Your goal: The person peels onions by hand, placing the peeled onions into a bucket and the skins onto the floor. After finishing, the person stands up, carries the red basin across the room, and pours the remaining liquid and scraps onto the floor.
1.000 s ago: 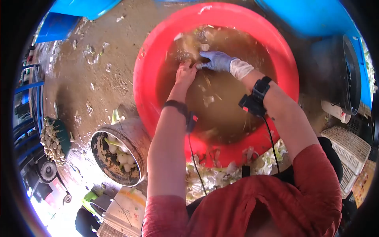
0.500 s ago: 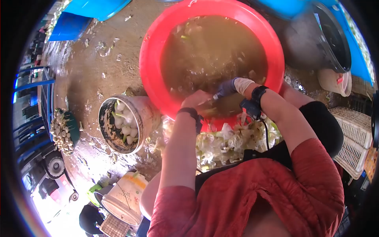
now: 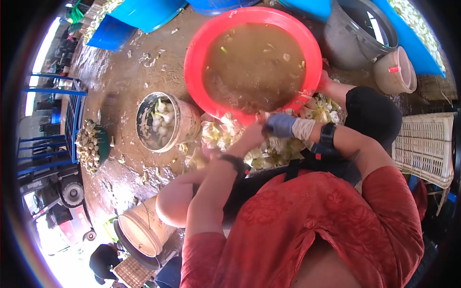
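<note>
My left hand (image 3: 254,135) is bare. My right hand (image 3: 280,126) wears a blue glove with a pale cuff. The two hands meet at the near rim of a red basin (image 3: 192,79) of murky brown water, fingers closed; what they hold is hidden. Below them lies a heap of pale, wet peelings (image 3: 221,137) against the basin's side. Several scraps float on the water. To the left, a tilted white bucket (image 3: 186,122) holds white garlic bulbs (image 3: 164,117) with short green stems.
A green tub of bulbs (image 3: 102,146) stands far left near a blue metal frame (image 3: 74,120). Lower left is a cream bucket (image 3: 149,228). On the right are a grey tub (image 3: 345,36), a small pale bucket (image 3: 391,72) and a white plastic crate (image 3: 425,149).
Both hands have come out of the basin's water and back towards my body, over the near rim and peelings. The view has shifted, so the basin appears smaller.
</note>
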Tool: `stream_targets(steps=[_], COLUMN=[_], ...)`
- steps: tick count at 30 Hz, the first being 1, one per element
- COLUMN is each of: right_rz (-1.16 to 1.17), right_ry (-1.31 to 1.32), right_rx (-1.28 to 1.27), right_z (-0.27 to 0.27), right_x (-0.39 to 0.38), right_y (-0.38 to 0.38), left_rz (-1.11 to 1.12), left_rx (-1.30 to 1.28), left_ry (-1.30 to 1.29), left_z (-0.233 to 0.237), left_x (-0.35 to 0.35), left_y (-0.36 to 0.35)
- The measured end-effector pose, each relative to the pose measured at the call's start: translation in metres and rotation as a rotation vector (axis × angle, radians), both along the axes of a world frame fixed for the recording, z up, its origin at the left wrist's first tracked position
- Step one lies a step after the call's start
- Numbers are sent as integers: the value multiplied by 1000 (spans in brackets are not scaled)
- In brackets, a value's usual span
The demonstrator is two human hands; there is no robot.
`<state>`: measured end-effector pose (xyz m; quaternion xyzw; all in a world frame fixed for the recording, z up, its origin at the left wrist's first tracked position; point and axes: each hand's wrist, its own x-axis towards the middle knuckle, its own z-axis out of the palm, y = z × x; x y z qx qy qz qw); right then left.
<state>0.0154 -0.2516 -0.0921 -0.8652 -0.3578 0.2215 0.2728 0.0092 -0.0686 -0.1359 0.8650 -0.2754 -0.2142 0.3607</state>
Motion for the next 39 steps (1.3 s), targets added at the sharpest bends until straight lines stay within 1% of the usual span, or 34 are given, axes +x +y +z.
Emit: stream_targets(steps=[1,3,4,5,6,8,10,11,12,13,14,15,16,17,18,19,20,21,22,24,25,27,28,29,30,31,32,33,34,35,36,37,38,39], right_rz=[28,51,47,43,40,-210,-409,-518,-628,-628,-664,-699,-640,-575,-540,-501,-441,-405,-395,-332,-249,-91,-16,163,338,360,386,342,222,98,-70,-323,-482,-574], right_ry=[2,-10,92,199,199,132,25,-49,-126,-127,-17,92,-61,-210,-201,-203,26,136,124,-7,31,86,108,76,46,92,138,93,-54,-189,-359,-502,-451,-575], right_rx=[-7,-19,-103,-187,-186,-251,-386,-405,-421,-421,-429,-437,-362,-285,-195,-101,-186,-272,-267,-179,-224,-298,-328,-426,-528,-533,-538,-488,-514,-530,-243,-266,-14,104], right_z=[-10,-9,-3,8,19,59,78,59,39,36,34,32,20,0,-18,-26,-5,1,1,-3,3,7,-1,-18,-31,-10,25,42,49,51,47,82,85,74], right_x=[-20,-41,-46,-49,-46,-24,-4,3,7,5,5,7,2,-10,-19,-24,-30,-34,-43,-55,-58,-59,-61,-66,-67,-65,-65,-58,-45,-34,-16,-4,13,36], right_y=[-2,-11,-16,-20,-24,-35,-52,-67,-82,-88,-92,-94,-86,-74,-62,-50,-35,-22,-15,-6,-8,-15,-16,-16,-13,-12,-11,-13,-12,-16,-28,-32,-50,-70], left_rz=[-2,-266,-269,-178,-85,396,621,623,710,793,794,642,487,542,593,503,415,423,432,379,313,181,-132,-440,-471,-502,-474,-441,-405,-374,-18,335,358,609], left_rx=[1,132,131,174,218,309,433,431,348,263,263,350,435,173,-92,-36,22,140,259,163,70,24,280,542,510,478,488,369,248,259,218,165,163,-347], left_ry=[-15,126,118,295,476,361,-177,-179,-59,67,66,-73,-208,-66,67,61,52,50,56,-23,-92,141,69,4,57,112,95,182,267,255,363,461,450,915], left_z=[8,29,36,43,50,88,66,59,53,43,11,-34,-59,-31,0,1,1,25,50,6,-9,23,4,-17,-12,-7,-5,-3,2,15,36,49,30,-7], left_x=[-15,-33,-26,-12,1,20,36,37,40,40,40,41,38,21,0,-8,-13,-24,-38,-60,-67,-72,-69,-68,-74,-76,-69,-59,-48,-39,-28,-20,-18,-13], left_y=[4,9,11,15,19,22,38,43,47,51,55,57,53,32,9,1,-6,-21,-36,-42,-40,-32,-23,-16,-14,-15,-18,-19,-14,-7,-5,-2,6,20])
